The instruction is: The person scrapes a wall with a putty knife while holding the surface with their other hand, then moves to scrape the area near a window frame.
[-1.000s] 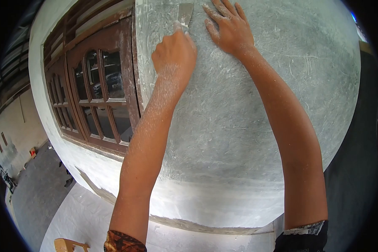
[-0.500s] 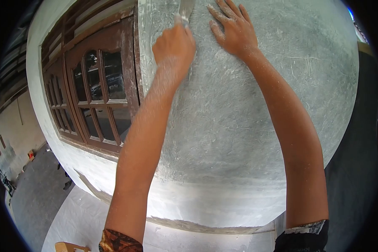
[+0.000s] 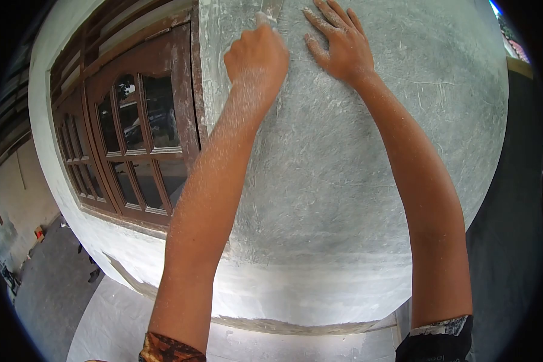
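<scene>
Leftmost, a brown wooden window (image 3: 136,130) with small glass panes sits in the white wall, just beside the rough grey plaster (image 3: 356,157). Next, the left hand (image 3: 256,57) is closed in a fist around the handle of a scraper (image 3: 273,8); only a sliver of its blade shows at the top edge, against the plaster. It looks light, with a thin stiff blade that probably flexes a little, so the handle is the place to grip it. Further right, the right hand (image 3: 341,45) lies open, fingers spread flat on the plaster, holding nothing.
</scene>
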A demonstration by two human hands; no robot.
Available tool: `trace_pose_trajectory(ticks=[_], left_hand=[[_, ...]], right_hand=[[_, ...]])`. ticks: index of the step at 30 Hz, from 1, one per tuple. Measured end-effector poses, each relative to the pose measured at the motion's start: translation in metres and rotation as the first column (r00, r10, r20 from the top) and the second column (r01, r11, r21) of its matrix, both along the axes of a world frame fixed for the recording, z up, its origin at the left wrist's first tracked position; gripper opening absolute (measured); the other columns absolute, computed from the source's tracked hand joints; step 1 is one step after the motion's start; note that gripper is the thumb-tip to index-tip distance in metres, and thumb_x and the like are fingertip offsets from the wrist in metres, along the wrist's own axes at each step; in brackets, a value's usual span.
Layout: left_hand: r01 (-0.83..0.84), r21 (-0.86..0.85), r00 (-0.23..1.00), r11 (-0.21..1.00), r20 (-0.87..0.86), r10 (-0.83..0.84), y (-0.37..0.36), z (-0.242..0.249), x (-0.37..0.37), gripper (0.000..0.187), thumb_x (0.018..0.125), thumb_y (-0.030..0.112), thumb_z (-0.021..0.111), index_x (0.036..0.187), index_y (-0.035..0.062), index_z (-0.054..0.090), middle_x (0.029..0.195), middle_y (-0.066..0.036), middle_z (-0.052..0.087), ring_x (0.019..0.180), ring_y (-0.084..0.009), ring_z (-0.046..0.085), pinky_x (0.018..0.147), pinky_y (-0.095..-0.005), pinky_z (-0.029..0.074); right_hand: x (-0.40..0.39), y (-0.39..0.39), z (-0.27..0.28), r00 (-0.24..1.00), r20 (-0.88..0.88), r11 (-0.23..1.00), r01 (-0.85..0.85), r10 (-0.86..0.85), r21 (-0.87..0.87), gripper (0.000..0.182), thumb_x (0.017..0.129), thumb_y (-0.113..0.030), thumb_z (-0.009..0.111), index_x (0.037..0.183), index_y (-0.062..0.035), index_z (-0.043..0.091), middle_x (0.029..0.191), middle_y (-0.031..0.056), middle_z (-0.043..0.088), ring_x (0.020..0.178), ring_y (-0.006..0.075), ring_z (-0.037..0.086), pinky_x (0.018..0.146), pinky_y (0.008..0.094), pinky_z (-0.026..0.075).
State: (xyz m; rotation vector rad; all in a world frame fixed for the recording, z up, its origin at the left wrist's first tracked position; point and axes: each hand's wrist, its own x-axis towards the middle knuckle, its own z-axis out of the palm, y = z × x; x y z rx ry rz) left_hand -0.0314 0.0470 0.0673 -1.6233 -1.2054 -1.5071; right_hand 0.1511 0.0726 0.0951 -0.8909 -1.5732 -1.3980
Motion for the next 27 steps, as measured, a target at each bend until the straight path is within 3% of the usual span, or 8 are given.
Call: trace_pose_trajectory(ticks=[2,6,8,11,14,17,20,27], left_hand=[[-0.016,-0.078,1.000,0.997,-0.006,0.015,-0.009,-0.022,0.002,0.042,0.105,0.026,0.049,0.137,0.0001,0.058,0.101,-0.023,0.074,0.096,-0.0384,0.074,0.082,-0.0491,0.059],[-0.025,-0.087,1.000,0.996,0.011,0.026,-0.004,-0.020,-0.001,0.042,0.104,0.031,0.049,0.134,0.0052,0.061,0.100,-0.025,0.073,0.096,-0.0431,0.073,0.083,-0.0551,0.057],[-0.001,0.029,1.000,1.000,-0.025,0.002,-0.002,-0.001,-0.002,0.040,0.104,0.030,0.050,0.131,0.0036,0.063,0.100,-0.025,0.073,0.097,-0.0418,0.073,0.083,-0.0542,0.058],[-0.041,-0.054,0.993,0.998,-0.111,0.034,-0.017,0.002,0.000,0.042,0.101,0.018,0.052,0.136,-0.0041,0.058,0.101,-0.024,0.074,0.098,-0.0376,0.075,0.083,-0.0491,0.060],[-0.038,-0.080,0.998,0.996,-0.052,0.034,-0.024,-0.020,0.005,0.038,0.100,0.016,0.054,0.130,-0.0049,0.062,0.104,-0.024,0.074,0.100,-0.0373,0.075,0.085,-0.0484,0.060],[-0.107,-0.033,0.994,0.994,-0.038,0.105,-0.010,-0.011,0.006,0.036,0.103,0.030,0.052,0.118,0.0026,0.070,0.105,-0.024,0.073,0.101,-0.0414,0.073,0.085,-0.0539,0.058],[-0.081,-0.036,0.991,0.996,-0.114,0.076,-0.022,0.004,0.005,0.036,0.099,0.015,0.057,0.127,-0.0053,0.065,0.108,-0.025,0.074,0.103,-0.0367,0.074,0.087,-0.0487,0.059],[-0.104,-0.102,0.992,0.989,-0.085,0.095,-0.031,-0.009,0.006,0.032,0.099,0.016,0.058,0.121,-0.0035,0.069,0.109,-0.023,0.074,0.105,-0.0364,0.074,0.088,-0.0475,0.059]], right_hand=[[0.000,-0.001,0.001,1.000,0.001,1.000,-0.029,0.028,0.003,0.061,0.096,-0.033,0.059,0.150,-0.0071,0.051,0.165,0.0148,0.037,0.156,0.0307,0.026,0.129,0.0470,0.016],[0.001,0.000,0.002,0.999,0.011,0.999,-0.047,0.047,0.026,0.061,0.095,-0.033,0.060,0.150,-0.0068,0.051,0.164,0.0152,0.038,0.155,0.0312,0.027,0.129,0.0474,0.016],[-0.001,-0.003,0.002,1.000,-0.001,1.000,-0.020,0.020,0.011,0.062,0.094,-0.033,0.061,0.149,-0.0064,0.052,0.163,0.0157,0.039,0.155,0.0318,0.028,0.128,0.0478,0.017],[0.000,-0.001,0.001,0.999,0.016,0.998,-0.042,0.042,0.036,0.062,0.094,-0.033,0.062,0.148,-0.0060,0.053,0.162,0.0160,0.040,0.154,0.0321,0.029,0.128,0.0480,0.018],[0.000,-0.003,0.001,0.999,0.016,0.998,-0.049,0.048,0.027,0.062,0.093,-0.033,0.063,0.148,-0.0060,0.053,0.162,0.0160,0.040,0.154,0.0322,0.030,0.128,0.0481,0.019],[0.000,-0.003,0.001,0.998,0.012,0.998,-0.060,0.060,0.027,0.062,0.093,-0.033,0.063,0.148,-0.0061,0.053,0.162,0.0161,0.041,0.154,0.0322,0.030,0.128,0.0482,0.019],[0.002,0.003,0.001,0.997,0.030,0.995,-0.074,0.072,0.060,0.063,0.092,-0.033,0.064,0.148,-0.0062,0.054,0.162,0.0163,0.041,0.154,0.0323,0.030,0.128,0.0481,0.019],[0.001,-0.005,0.001,0.998,0.017,0.997,-0.069,0.068,0.021,0.065,0.091,-0.033,0.065,0.148,-0.0064,0.052,0.162,0.0163,0.040,0.154,0.0321,0.030,0.128,0.0480,0.019]])
